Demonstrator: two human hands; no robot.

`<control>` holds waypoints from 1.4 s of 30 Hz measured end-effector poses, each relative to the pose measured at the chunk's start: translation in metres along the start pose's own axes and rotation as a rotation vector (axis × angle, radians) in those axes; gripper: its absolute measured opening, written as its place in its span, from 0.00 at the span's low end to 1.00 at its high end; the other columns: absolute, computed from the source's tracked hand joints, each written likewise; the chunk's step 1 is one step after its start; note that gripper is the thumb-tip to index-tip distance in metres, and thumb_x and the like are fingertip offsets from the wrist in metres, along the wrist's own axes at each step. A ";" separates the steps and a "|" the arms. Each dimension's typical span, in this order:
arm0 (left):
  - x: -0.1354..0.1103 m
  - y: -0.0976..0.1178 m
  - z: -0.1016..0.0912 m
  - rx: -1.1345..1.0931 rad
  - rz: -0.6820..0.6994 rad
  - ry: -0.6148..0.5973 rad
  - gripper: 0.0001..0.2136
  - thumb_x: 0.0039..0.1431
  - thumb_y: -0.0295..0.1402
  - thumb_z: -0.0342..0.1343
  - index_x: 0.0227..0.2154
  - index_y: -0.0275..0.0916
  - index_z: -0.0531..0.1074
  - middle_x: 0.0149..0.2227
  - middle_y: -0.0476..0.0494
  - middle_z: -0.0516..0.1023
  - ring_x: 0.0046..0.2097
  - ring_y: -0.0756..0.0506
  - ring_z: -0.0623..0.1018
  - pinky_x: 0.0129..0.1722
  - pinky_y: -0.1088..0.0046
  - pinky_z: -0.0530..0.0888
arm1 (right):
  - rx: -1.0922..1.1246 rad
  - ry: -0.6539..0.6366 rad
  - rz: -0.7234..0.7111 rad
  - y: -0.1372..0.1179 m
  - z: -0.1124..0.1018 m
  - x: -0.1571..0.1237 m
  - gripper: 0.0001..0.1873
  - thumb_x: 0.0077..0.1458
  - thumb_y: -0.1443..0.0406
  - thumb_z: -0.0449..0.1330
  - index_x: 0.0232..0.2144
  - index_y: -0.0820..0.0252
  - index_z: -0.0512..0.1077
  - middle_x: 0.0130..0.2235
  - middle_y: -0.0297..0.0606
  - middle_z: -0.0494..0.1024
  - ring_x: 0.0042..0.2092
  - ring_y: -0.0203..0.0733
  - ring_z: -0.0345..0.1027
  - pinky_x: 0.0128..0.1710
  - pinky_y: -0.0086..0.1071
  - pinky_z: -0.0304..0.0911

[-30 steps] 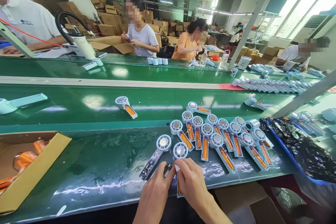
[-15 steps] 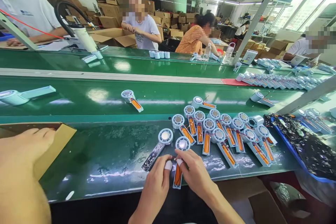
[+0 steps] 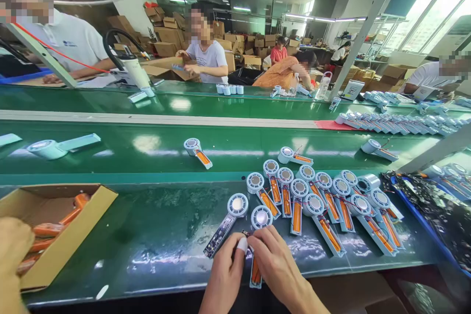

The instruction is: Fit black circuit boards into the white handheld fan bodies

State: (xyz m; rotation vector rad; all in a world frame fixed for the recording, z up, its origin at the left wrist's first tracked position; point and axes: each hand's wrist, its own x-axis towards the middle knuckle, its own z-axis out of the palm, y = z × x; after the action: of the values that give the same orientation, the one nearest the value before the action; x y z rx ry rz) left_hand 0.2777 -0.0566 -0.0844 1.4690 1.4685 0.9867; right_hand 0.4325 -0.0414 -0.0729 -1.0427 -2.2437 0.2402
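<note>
My left hand [image 3: 228, 271] and my right hand [image 3: 279, 269] meet over a light-blue handheld fan body [image 3: 262, 217], fingertips pinched together. Between them shows the tip of a small dark part [image 3: 246, 233], mostly hidden by the fingers. A white cover wraps one of my left fingertips. Below my hands the fan's handle holds an orange battery [image 3: 255, 272]. Just left lies another fan body [image 3: 237, 204], with a dark circuit board [image 3: 220, 238] along its handle.
Several fan bodies with orange batteries [image 3: 296, 213] crowd the right; beyond sits a blue tray [image 3: 423, 223] of dark parts. At left, another person's blurred arm [image 3: 13, 255] overlaps a cardboard box [image 3: 79, 243] of orange batteries. Fan bodies [image 3: 192, 144] dot the green belt [image 3: 243, 144]; co-workers sit opposite.
The view has shifted, so the bench appears lower and further right. The other person's arm has drawn left, uncovering batteries in the box. My hands stay pinched at the same fan body.
</note>
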 end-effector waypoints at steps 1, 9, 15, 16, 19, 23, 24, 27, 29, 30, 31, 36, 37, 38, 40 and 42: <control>-0.001 -0.004 0.000 -0.013 -0.008 -0.007 0.15 0.66 0.43 0.46 0.38 0.41 0.75 0.19 0.51 0.71 0.27 0.42 0.77 0.31 0.68 0.77 | -0.016 0.028 -0.014 0.001 0.001 0.000 0.11 0.65 0.75 0.51 0.43 0.60 0.70 0.40 0.42 0.75 0.37 0.44 0.66 0.35 0.35 0.67; -0.013 -0.012 -0.002 0.076 0.051 0.123 0.16 0.65 0.35 0.46 0.51 0.40 0.71 0.49 0.35 0.82 0.40 0.41 0.84 0.41 0.64 0.81 | 0.053 0.080 0.087 0.007 0.001 0.008 0.15 0.60 0.76 0.51 0.40 0.57 0.74 0.39 0.41 0.74 0.39 0.44 0.67 0.39 0.36 0.67; -0.013 -0.007 -0.003 0.255 0.314 0.204 0.16 0.66 0.28 0.45 0.48 0.39 0.76 0.46 0.38 0.84 0.45 0.42 0.84 0.46 0.66 0.82 | 0.040 0.010 0.156 0.002 -0.001 0.013 0.13 0.59 0.76 0.53 0.37 0.56 0.74 0.35 0.39 0.75 0.37 0.45 0.67 0.37 0.36 0.66; -0.014 -0.007 -0.002 0.284 0.356 0.224 0.16 0.66 0.27 0.45 0.48 0.39 0.76 0.46 0.38 0.84 0.46 0.42 0.84 0.46 0.67 0.81 | 0.021 0.002 0.152 0.000 -0.001 0.013 0.13 0.60 0.76 0.52 0.36 0.56 0.73 0.34 0.39 0.75 0.37 0.45 0.67 0.37 0.37 0.66; -0.016 -0.010 0.001 0.372 0.460 0.268 0.16 0.66 0.25 0.46 0.51 0.38 0.75 0.47 0.38 0.84 0.48 0.43 0.84 0.48 0.69 0.81 | -0.052 -0.024 0.150 -0.004 0.000 0.013 0.13 0.61 0.76 0.51 0.34 0.56 0.72 0.33 0.40 0.74 0.36 0.46 0.66 0.36 0.37 0.64; -0.018 -0.012 0.003 0.412 0.512 0.299 0.17 0.66 0.25 0.48 0.53 0.39 0.74 0.49 0.37 0.83 0.49 0.43 0.83 0.48 0.70 0.81 | -0.089 -0.069 0.154 -0.006 -0.001 0.014 0.13 0.63 0.75 0.50 0.32 0.57 0.71 0.32 0.40 0.73 0.34 0.46 0.64 0.35 0.37 0.63; -0.017 -0.012 0.002 0.388 0.497 0.289 0.17 0.66 0.25 0.48 0.53 0.39 0.75 0.49 0.37 0.83 0.49 0.43 0.83 0.48 0.70 0.81 | -0.076 -0.078 0.157 -0.005 -0.002 0.015 0.13 0.63 0.74 0.50 0.33 0.57 0.72 0.32 0.39 0.73 0.35 0.45 0.65 0.35 0.37 0.64; -0.014 -0.006 -0.005 0.265 0.411 0.197 0.15 0.67 0.27 0.48 0.50 0.40 0.77 0.48 0.39 0.83 0.49 0.43 0.83 0.49 0.69 0.80 | -0.005 -0.108 0.168 0.002 -0.008 0.017 0.12 0.62 0.75 0.52 0.38 0.58 0.73 0.35 0.40 0.75 0.38 0.45 0.67 0.38 0.36 0.67; -0.011 -0.001 -0.012 0.188 0.339 0.117 0.15 0.67 0.29 0.48 0.49 0.41 0.78 0.48 0.39 0.83 0.46 0.43 0.84 0.48 0.68 0.81 | 0.055 -0.138 0.150 0.007 -0.013 0.017 0.14 0.62 0.76 0.53 0.44 0.59 0.74 0.38 0.41 0.77 0.40 0.46 0.69 0.40 0.37 0.68; -0.010 0.001 -0.015 0.158 0.307 0.083 0.15 0.68 0.30 0.48 0.48 0.41 0.79 0.48 0.39 0.83 0.44 0.43 0.84 0.47 0.67 0.81 | 0.093 -0.153 0.135 0.009 -0.015 0.018 0.16 0.62 0.76 0.53 0.47 0.58 0.74 0.39 0.41 0.77 0.41 0.46 0.69 0.41 0.37 0.69; -0.008 0.003 -0.018 0.132 0.279 0.053 0.15 0.68 0.30 0.48 0.47 0.42 0.79 0.48 0.39 0.83 0.42 0.43 0.84 0.46 0.67 0.82 | 0.136 -0.161 0.121 0.011 -0.016 0.018 0.17 0.62 0.76 0.53 0.48 0.58 0.74 0.40 0.42 0.78 0.42 0.46 0.70 0.42 0.37 0.69; 0.000 0.004 -0.025 0.066 0.278 -0.040 0.14 0.66 0.31 0.49 0.45 0.43 0.81 0.45 0.39 0.84 0.43 0.42 0.84 0.46 0.66 0.81 | 0.258 -0.154 0.148 0.016 -0.019 0.020 0.14 0.62 0.75 0.55 0.40 0.56 0.78 0.37 0.39 0.79 0.41 0.44 0.70 0.42 0.36 0.69; 0.001 0.003 -0.025 0.053 0.274 -0.049 0.14 0.66 0.32 0.50 0.44 0.43 0.81 0.45 0.39 0.84 0.44 0.42 0.83 0.46 0.66 0.81 | 0.250 -0.150 0.159 0.015 -0.018 0.021 0.14 0.61 0.75 0.56 0.39 0.56 0.79 0.36 0.38 0.79 0.40 0.44 0.70 0.41 0.36 0.69; 0.001 0.002 -0.024 0.039 0.259 -0.051 0.13 0.66 0.32 0.50 0.43 0.43 0.81 0.46 0.39 0.84 0.44 0.42 0.83 0.47 0.66 0.80 | 0.235 -0.145 0.172 0.014 -0.018 0.021 0.14 0.61 0.75 0.57 0.38 0.56 0.79 0.36 0.38 0.79 0.40 0.44 0.70 0.41 0.36 0.69; -0.002 0.001 -0.020 0.009 0.211 -0.027 0.13 0.65 0.34 0.51 0.43 0.42 0.81 0.46 0.39 0.84 0.46 0.42 0.83 0.49 0.65 0.80 | 0.217 -0.149 0.206 0.011 -0.018 0.021 0.13 0.61 0.74 0.57 0.39 0.56 0.79 0.35 0.39 0.80 0.39 0.45 0.72 0.40 0.36 0.69; -0.010 0.005 -0.017 -0.020 0.156 0.023 0.13 0.65 0.36 0.51 0.43 0.41 0.80 0.46 0.38 0.84 0.48 0.41 0.82 0.50 0.64 0.78 | 0.252 -0.179 0.273 0.007 -0.020 0.018 0.13 0.60 0.72 0.57 0.41 0.56 0.80 0.36 0.40 0.81 0.38 0.45 0.74 0.39 0.35 0.70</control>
State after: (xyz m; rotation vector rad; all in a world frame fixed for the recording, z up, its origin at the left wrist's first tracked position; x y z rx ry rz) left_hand 0.2639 -0.0664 -0.0733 1.5814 1.3723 1.1115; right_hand 0.4402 -0.0256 -0.0519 -1.2256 -2.1479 0.7394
